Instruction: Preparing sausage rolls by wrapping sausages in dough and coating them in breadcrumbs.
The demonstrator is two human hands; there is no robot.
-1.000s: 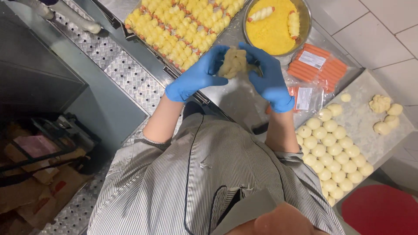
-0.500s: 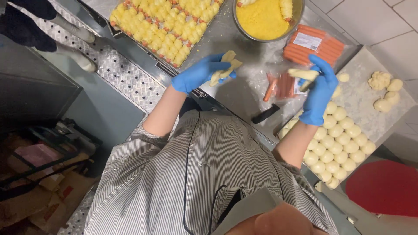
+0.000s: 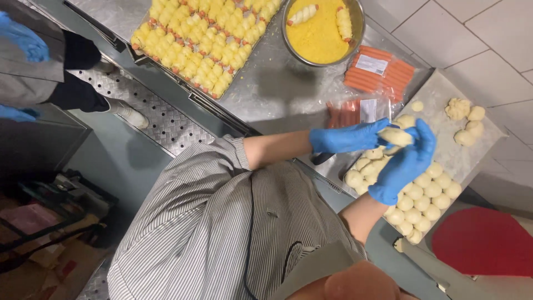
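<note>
Both my hands wear blue gloves. My left hand and my right hand meet over a pale piece of dough, gripping it together above the tray of dough balls. Many round dough balls lie in rows on that tray, with a few lumpier pieces at its far end. Just beyond my left hand lies an opened pack of sausages.
A sealed sausage pack lies by a metal bowl of yellow crumbs with two wrapped sausages in it. A tray of coated sausage rolls sits at the top left. Another person's blue-gloved hands show at the left edge. A red round object is at the lower right.
My hands were apart, the left holding dough, the right reaching to the tray. Both have come together to the right, over the dough-ball tray, on one dough piece.
</note>
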